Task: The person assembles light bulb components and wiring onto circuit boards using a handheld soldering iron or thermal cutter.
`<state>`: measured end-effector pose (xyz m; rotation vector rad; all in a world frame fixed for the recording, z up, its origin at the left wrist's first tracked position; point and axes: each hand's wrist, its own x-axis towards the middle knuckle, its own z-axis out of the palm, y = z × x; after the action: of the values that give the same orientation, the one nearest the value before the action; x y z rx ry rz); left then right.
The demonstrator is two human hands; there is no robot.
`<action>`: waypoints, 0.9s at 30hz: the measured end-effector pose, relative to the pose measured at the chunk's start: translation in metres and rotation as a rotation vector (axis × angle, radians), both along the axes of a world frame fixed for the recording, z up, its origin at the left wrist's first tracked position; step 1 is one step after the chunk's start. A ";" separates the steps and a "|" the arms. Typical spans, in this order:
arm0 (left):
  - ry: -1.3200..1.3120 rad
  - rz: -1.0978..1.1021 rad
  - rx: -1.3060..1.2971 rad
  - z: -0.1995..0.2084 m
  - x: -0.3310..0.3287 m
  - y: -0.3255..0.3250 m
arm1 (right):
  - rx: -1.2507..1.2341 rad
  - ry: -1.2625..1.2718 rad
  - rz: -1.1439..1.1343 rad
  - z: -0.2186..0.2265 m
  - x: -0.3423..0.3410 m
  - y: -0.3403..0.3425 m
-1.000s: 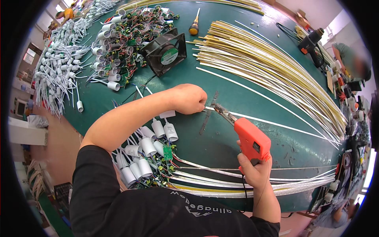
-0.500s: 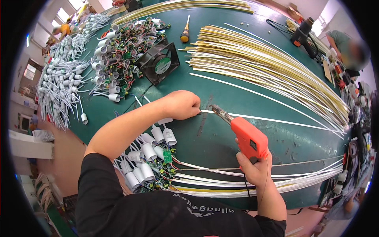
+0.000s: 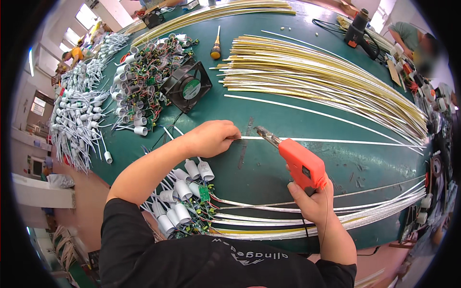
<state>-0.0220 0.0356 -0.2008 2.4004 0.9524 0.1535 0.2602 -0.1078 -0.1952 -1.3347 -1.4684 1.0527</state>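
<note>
My right hand [image 3: 309,204] is wrapped round the grip of a red soldering gun [image 3: 302,161] with a dark cord. Its metal tip points left and hovers close to a thin white strip [image 3: 345,141] lying across the green table. At that strip's left end, the fingers of my left hand [image 3: 216,138] are closed in a pinch; what lies between them is mostly hidden. Below my left forearm sit white lamp sockets [image 3: 182,189] with green circuit boards [image 3: 204,194], wired to several white strips [image 3: 307,222] running right.
A pile of white and yellow strips [image 3: 317,86] covers the far right. Toward the left stand a black fan [image 3: 186,87], heaped circuit boards with sockets [image 3: 139,86] and white-corded sockets [image 3: 79,120]. A screwdriver [image 3: 216,50] and a heat gun [image 3: 356,31] lie farther back.
The view has shifted slightly. My left fingers now sit a little farther left at the strip's end, still pinched. The soldering gun stays in my right hand, its tip near the strip.
</note>
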 end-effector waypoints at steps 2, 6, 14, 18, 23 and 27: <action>-0.010 0.106 -0.117 0.003 0.001 0.000 | 0.029 -0.021 0.008 -0.002 0.000 0.000; -0.102 0.136 -0.046 -0.006 -0.003 -0.004 | 0.067 -0.022 0.005 -0.004 0.000 0.001; -0.177 0.281 -0.028 -0.006 -0.003 -0.007 | 0.054 -0.003 -0.011 -0.001 -0.002 0.002; -0.170 0.309 -0.055 -0.003 -0.003 -0.009 | 0.037 0.004 -0.015 -0.001 -0.002 0.001; -0.214 0.448 -0.398 -0.002 -0.002 -0.006 | -0.028 0.011 -0.010 0.000 -0.002 0.000; -0.251 0.503 -0.390 -0.004 0.007 -0.007 | -0.008 0.011 -0.011 -0.001 -0.002 0.001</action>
<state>-0.0146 0.0289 -0.2051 1.7091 1.3080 0.4029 0.2580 -0.1072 -0.1965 -1.3392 -1.4482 1.0588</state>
